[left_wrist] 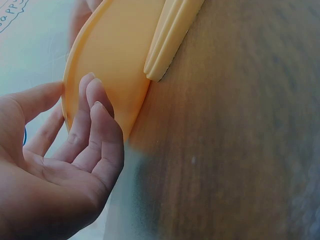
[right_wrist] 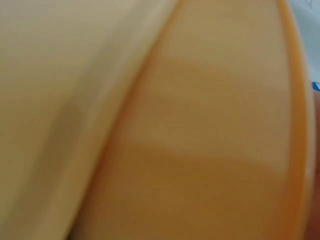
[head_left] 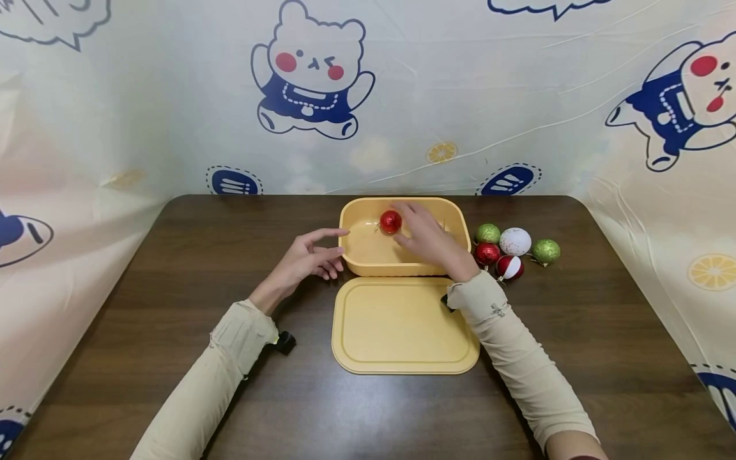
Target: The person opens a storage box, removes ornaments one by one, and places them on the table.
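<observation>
A yellow plastic box [head_left: 368,252] stands near the far side of the table. My left hand [head_left: 301,259] is at its left end, thumb and index fingertips right at the rim, other fingers bent loosely beside the wall; the left wrist view shows this hand [left_wrist: 75,155] close up. My right hand [head_left: 428,236] reaches inside the box. A shiny red ball ornament [head_left: 390,222] lies at its fingertips, with finger and thumb spread a little wider than the ball. The right palm hides part of the box. The right wrist view is blurred and shows mainly the box wall [right_wrist: 210,125].
A yellow lid [head_left: 405,326] lies flat in front of the box. Right of the box sit several ornaments: green [head_left: 545,252], speckled white [head_left: 515,241], red [head_left: 487,253], and red with white [head_left: 510,267]. A printed curtain [head_left: 402,96] hangs behind the brown table [head_left: 172,287].
</observation>
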Demonstrator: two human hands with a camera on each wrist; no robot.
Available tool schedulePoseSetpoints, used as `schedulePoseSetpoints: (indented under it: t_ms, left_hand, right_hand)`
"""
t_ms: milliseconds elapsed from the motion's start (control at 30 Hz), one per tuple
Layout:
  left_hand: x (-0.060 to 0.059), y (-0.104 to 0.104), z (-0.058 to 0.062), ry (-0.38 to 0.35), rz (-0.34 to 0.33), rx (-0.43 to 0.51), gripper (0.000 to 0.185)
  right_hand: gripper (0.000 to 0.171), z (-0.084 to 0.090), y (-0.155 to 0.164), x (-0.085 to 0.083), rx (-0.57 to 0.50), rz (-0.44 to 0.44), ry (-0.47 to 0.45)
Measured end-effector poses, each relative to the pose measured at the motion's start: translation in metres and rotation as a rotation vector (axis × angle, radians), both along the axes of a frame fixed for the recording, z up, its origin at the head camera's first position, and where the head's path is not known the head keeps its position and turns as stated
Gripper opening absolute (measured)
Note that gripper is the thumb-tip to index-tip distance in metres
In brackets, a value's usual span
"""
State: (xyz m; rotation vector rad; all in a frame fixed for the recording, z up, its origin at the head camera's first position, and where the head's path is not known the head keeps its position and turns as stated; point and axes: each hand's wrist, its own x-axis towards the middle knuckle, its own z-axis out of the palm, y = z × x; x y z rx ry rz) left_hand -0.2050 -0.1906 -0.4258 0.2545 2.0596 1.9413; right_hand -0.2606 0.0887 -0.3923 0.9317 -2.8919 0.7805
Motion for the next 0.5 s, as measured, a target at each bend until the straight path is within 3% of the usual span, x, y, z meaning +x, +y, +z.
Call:
schedulePoseSetpoints:
  t_ms: [100,500]
  left_hand:
    - [0.000,0.001,0.000,0.001,-0.001,0.001,0.051]
    - [0.000,0.001,0.000,0.001,0.000,-0.002,0.050]
  right_hand:
    - [0.066,-0.006,-0.003,0.000,-0.005,0.011,0.000]
    - [0.042,-0.014,-0.003,-0.002,-0.049,0.036,0.001]
